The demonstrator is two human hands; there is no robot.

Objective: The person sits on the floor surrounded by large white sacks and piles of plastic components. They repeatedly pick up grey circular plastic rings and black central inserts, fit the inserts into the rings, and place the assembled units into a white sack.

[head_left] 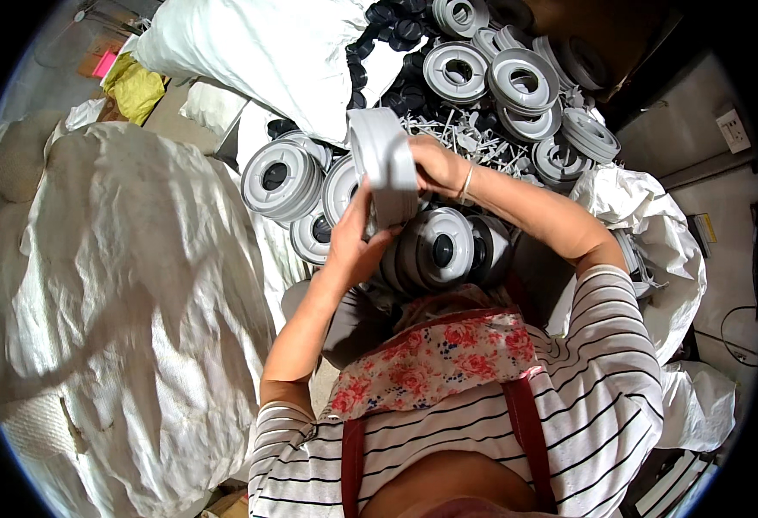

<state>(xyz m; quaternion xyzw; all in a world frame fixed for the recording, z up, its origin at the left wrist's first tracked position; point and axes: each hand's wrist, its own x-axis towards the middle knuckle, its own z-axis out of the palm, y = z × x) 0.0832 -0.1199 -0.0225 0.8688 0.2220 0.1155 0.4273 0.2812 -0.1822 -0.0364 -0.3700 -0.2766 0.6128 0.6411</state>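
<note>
My left hand grips the near side of a light grey round plastic piece, which stands on edge so that its ribbed rim faces me. It looks like a flanged disc, or several pressed together. On its right face, my right hand is closed with the fingers curled in; whatever they hold is hidden. Below the hands, a grey disc with a black centre rests near my lap among others. More grey discs lie stacked to the left of my left hand.
Stacked grey rings stand at the far right, beside a heap of small white plastic sticks. Black round caps lie at the back. A full white sack and a large woven sack border the left; a white bag stands right.
</note>
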